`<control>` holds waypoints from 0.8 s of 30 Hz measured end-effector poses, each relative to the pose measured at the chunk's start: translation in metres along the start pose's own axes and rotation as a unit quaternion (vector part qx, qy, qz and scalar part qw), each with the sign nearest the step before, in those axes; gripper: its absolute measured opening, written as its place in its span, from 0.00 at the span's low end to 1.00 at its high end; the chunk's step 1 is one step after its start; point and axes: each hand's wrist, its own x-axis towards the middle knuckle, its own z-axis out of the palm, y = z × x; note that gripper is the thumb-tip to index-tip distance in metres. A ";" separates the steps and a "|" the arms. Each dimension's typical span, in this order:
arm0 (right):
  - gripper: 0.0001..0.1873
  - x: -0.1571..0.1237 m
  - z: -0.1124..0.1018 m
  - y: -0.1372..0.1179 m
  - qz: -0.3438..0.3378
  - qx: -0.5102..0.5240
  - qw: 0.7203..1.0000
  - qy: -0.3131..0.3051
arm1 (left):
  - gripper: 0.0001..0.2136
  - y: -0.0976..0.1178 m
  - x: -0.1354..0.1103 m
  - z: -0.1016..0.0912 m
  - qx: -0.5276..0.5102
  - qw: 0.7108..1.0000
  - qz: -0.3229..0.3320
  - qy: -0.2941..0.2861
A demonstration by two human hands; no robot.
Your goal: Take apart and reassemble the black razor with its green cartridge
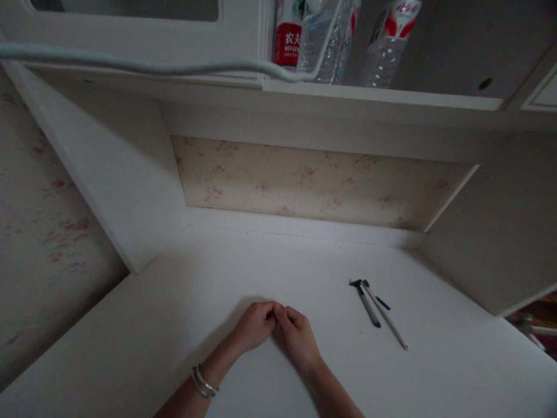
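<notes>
My left hand and my right hand meet over the white desk, fingertips touching. Both are closed, with thumbs and fingers pinched together. Whatever they may hold between the fingertips is hidden or too small to make out. Two silvery bangles circle my left wrist. To the right of my right hand lies a grey tool with a dark end. A long pale pencil-like stick rests beside it, along with a short dark stick.
Above the desk runs a shelf with several plastic bottles on it. A white cable hangs across the cabinet front. Side panels close in the desk left and right, and floral wallpaper covers the back.
</notes>
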 end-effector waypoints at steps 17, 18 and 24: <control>0.24 -0.007 0.001 0.007 -0.019 -0.010 0.999 -0.032 | 0.14 -0.001 -0.012 0.009 0.211 0.976 -0.001 -0.048; 0.24 -0.007 0.001 0.007 -0.021 -0.013 0.999 -0.033 | 0.14 -0.001 -0.012 0.009 0.216 0.975 0.001 -0.050; 0.24 -0.008 0.001 0.004 -0.026 -0.013 0.998 -0.051 | 0.14 0.001 -0.013 0.007 0.230 0.971 -0.003 -0.067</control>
